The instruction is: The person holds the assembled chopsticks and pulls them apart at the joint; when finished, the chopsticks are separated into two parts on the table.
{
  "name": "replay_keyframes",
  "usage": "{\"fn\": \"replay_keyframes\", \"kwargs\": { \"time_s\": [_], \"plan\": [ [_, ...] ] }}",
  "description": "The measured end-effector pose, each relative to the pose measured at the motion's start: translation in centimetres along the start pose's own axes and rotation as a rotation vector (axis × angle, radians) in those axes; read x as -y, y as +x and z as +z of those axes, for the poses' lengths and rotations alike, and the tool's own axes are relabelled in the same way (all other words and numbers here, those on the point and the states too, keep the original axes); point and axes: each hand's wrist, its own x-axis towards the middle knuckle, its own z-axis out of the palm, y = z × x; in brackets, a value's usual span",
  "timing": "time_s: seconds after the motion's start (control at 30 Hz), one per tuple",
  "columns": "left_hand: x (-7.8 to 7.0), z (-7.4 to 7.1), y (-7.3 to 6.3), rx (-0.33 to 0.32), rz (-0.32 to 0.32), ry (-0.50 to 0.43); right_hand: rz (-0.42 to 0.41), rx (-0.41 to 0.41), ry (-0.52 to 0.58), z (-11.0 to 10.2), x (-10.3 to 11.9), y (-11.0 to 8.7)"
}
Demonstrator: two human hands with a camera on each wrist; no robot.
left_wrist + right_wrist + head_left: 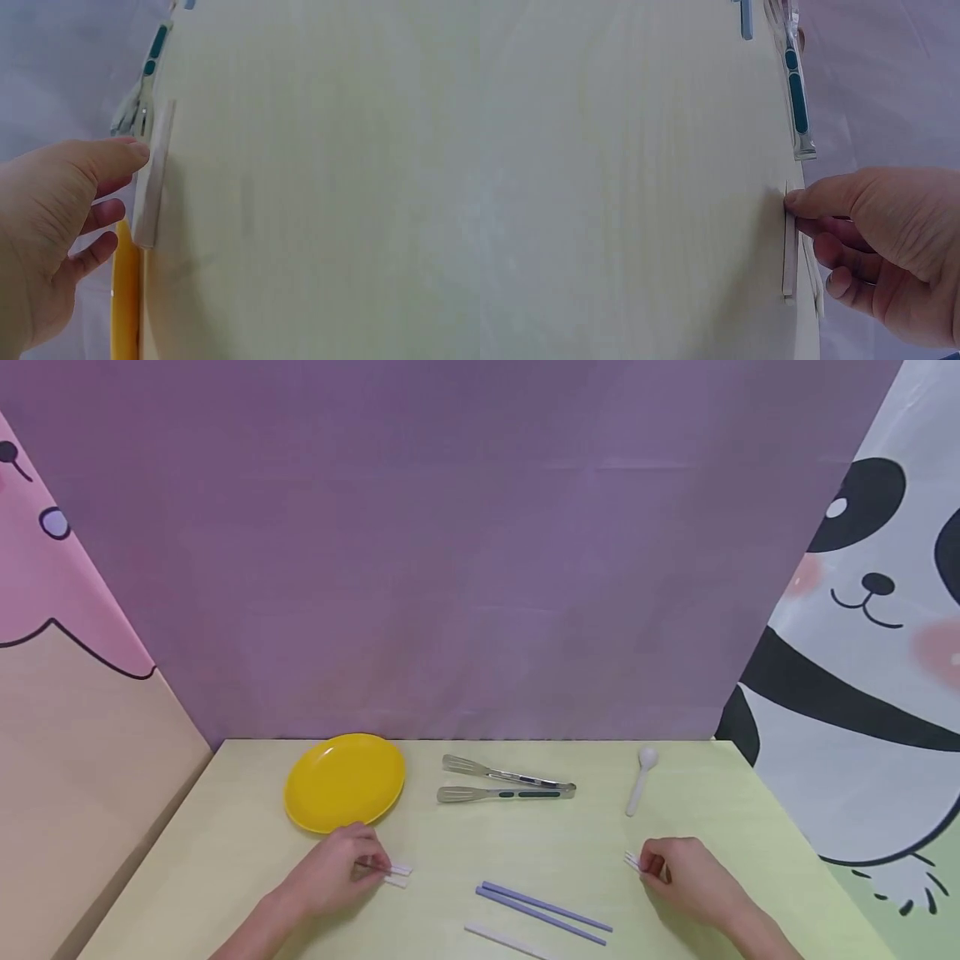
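Note:
My left hand (347, 870) pinches a slim white strip (155, 187) between thumb and fingertips. Two white ends (399, 871) stick out to its right in the head view; whether they belong to one piece or two I cannot tell. My right hand (693, 878) holds a slender white stick (790, 255) between thumb and forefinger; its left end looks pronged in the head view, too small to name its kind. Between the hands lie two purple chopsticks (543, 910). A yellow plate (345, 781) stands just behind the left hand, a white spoon (641, 781) behind the right.
Metal tongs (510, 785) with dark grip inserts lie spread at the back middle of the pale table (247, 827). One thin white stick (506, 941) lies at the front, cut off by the frame. A purple backdrop (465, 568) rises behind the table.

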Motion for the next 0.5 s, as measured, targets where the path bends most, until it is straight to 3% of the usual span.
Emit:
{"fn": "replay_keyframes", "kwargs": {
  "time_s": [0.5],
  "plan": [
    [-0.4,0.0,0.5,0.018,0.018,-0.038,-0.008,-0.057,-0.023,0.2,1.6,0.1]
  ]
}}
